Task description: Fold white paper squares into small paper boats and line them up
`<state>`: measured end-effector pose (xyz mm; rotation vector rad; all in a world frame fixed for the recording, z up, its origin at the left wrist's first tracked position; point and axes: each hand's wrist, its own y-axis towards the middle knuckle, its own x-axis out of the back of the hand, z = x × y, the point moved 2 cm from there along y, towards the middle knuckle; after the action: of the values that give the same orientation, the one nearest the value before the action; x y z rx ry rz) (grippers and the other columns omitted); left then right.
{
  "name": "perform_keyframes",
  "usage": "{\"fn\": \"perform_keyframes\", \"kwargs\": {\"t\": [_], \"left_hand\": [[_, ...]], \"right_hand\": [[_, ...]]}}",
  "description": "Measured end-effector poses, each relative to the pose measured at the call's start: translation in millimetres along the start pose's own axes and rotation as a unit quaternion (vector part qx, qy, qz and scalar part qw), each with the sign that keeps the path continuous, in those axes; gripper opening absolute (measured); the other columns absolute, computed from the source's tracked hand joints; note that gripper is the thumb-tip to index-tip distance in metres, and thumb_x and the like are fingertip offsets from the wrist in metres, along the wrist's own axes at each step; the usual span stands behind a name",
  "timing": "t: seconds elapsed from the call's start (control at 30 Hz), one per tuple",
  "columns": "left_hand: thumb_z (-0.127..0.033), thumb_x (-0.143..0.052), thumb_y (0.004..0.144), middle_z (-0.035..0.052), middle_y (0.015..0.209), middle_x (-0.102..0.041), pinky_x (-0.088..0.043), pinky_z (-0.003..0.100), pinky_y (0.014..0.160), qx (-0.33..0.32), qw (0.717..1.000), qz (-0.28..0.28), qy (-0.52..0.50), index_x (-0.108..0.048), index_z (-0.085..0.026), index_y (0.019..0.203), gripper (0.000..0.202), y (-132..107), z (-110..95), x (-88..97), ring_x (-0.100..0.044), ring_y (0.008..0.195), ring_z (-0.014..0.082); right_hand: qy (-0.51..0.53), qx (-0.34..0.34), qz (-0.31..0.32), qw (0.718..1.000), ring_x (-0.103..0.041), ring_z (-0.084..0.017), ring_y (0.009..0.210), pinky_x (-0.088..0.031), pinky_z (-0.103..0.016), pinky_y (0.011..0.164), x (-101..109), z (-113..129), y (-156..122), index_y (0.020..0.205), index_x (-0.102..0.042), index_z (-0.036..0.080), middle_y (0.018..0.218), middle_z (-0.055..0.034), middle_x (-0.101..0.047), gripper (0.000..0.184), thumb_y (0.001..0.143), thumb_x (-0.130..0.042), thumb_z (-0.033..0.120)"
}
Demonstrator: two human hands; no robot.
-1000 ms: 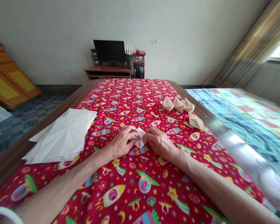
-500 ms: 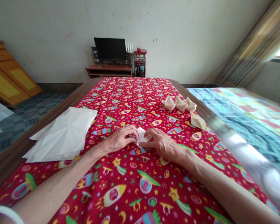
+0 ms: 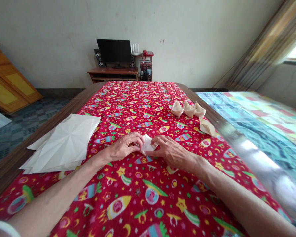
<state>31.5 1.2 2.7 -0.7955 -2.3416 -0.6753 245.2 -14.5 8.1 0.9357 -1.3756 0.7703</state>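
Observation:
A small piece of folded white paper lies on the red patterned cloth between my two hands. My left hand pinches its left edge between thumb and curled fingers. On the opposite side, my right hand grips the paper with thumb below and fingers above, covering its right part. To the left rests a stack of creased white paper sheets. Several folded paper shapes stand at the right: a row of three, with one paper boat-like shape at its left end, and a flatter folded piece nearer me.
The red cloth covers most of a brown wooden table. Beyond its far end stand a monitor on a desk and a red telephone. A bed with a patchwork cover adjoins the right side; an orange cabinet is at left.
The whole view has shifted slightly, so things appear a little further left. Both hands keep their hold on the folded paper, and a bit more of its face shows between them.

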Motion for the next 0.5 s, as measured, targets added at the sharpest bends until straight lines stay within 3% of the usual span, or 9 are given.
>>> {"fn": "perform_keyframes", "kwargs": {"t": [0.23, 0.4, 0.5], "left_hand": [[-0.014, -0.057, 0.083, 0.004, 0.102, -0.058, -0.045, 0.027, 0.084, 0.02, 1.0, -0.004, 0.016, -0.06, -0.017, 0.08, 0.005, 0.0, 1.0, -0.1, -0.058, 0.094, 0.0153], [-0.014, -0.056, 0.083, 0.0028, 0.101, -0.058, -0.045, 0.025, 0.08, 0.017, 0.998, -0.031, 0.046, -0.06, -0.018, 0.08, 0.006, 3.3, 1.5, -7.6, -0.057, 0.091, 0.0142], [-0.014, -0.058, 0.082, 0.0018, 0.101, -0.057, -0.045, 0.024, 0.074, 0.04, 0.994, -0.06, 0.077, -0.06, -0.019, 0.081, 0.005, 4.3, 1.1, -14.5, -0.057, 0.084, 0.0129]], "right_hand": [[0.012, -0.001, -0.026, 1.0, -0.048, -0.022, 0.096, -0.042, -0.036, 0.081, 0.7, 1.5, 0.2, 0.133, -0.047, 0.041, 0.115, -0.0091, -0.049, 0.055, 0.086, -0.051, 0.012], [0.149, 0.001, -0.066, 0.987, -0.055, -0.017, 0.096, -0.045, -0.029, 0.083, 3.4, -6.1, -2.0, 0.113, -0.065, 0.028, 0.115, -0.0073, -0.053, 0.041, 0.083, -0.049, 0.005], [0.217, 0.001, -0.091, 0.972, -0.059, -0.014, 0.094, -0.047, -0.025, 0.08, 2.9, -10.5, -4.1, 0.098, -0.068, 0.021, 0.111, -0.0059, -0.059, 0.033, 0.083, -0.046, 0.003]]}}
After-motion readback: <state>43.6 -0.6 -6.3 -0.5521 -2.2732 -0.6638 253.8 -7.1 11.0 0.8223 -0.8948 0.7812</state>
